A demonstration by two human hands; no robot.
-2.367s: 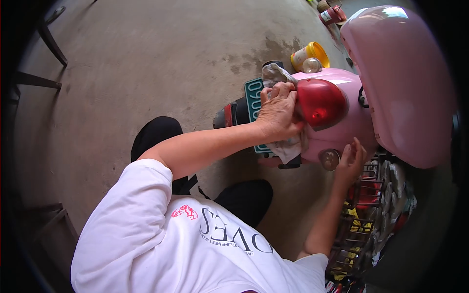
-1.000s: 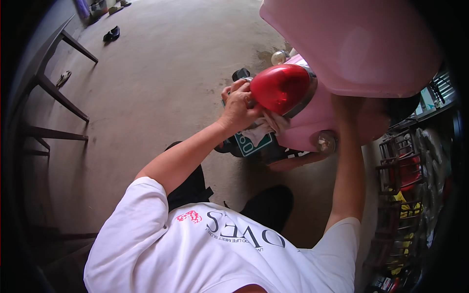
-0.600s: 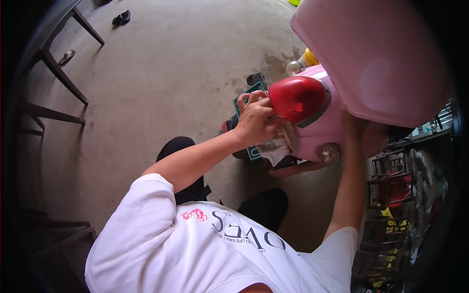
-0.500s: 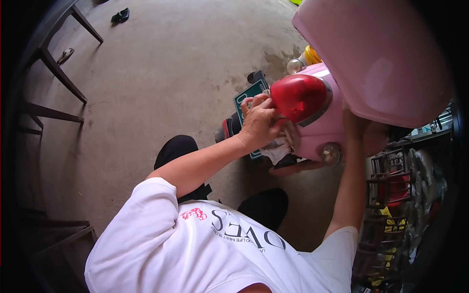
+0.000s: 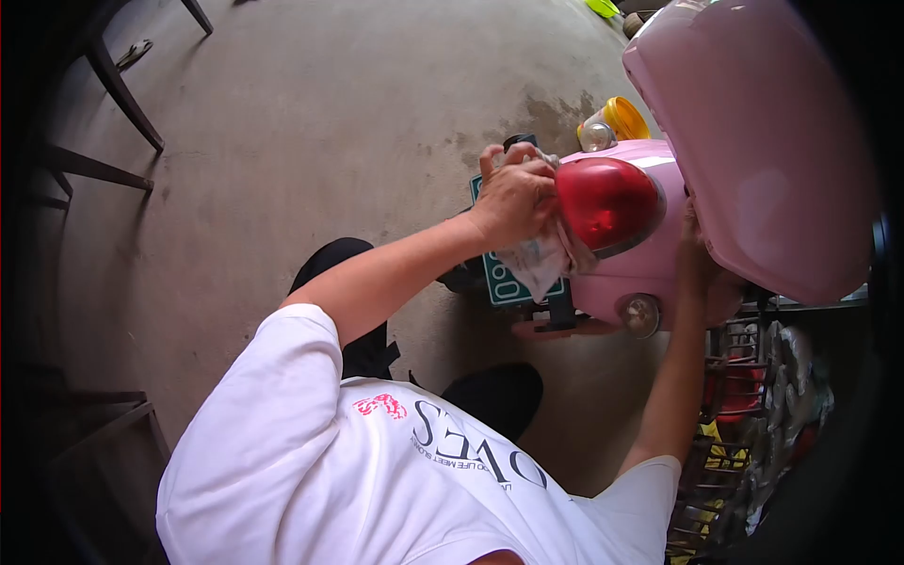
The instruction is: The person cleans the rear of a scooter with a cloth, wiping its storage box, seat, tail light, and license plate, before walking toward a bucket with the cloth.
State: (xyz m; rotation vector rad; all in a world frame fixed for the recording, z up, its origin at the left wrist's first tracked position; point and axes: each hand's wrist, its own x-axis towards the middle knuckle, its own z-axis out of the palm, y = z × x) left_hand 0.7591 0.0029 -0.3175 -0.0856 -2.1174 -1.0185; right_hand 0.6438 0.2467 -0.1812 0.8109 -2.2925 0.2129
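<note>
My left hand [image 5: 516, 196] is closed on a crumpled pale cloth [image 5: 539, 262], which hangs below the fingers over the green license plate [image 5: 506, 285]. The fingers are at the left edge of a red tail light [image 5: 607, 202] on the rear of a pink scooter [image 5: 603, 282]. My right hand [image 5: 694, 240] reaches up under the edge of a large pink box-like part [image 5: 772, 141] above the scooter body. Its fingers are mostly hidden there. Round clear lamps sit on either side of the tail light, the nearer lamp [image 5: 639, 315] just left of my right forearm.
Beyond the scooter, a yellow bucket [image 5: 626, 119] lies tipped on the concrete floor [image 5: 358, 113] by a wet patch. Dark wooden furniture legs [image 5: 118, 89] stand at the left. Metal racks [image 5: 730, 377] with plastic-wrapped items are at the lower right.
The view has shifted, placing the scooter lower and further right. My left hand and cloth have moved upward along the tail light's edge, and more of the plate shows. My right hand stays under the pink part.
</note>
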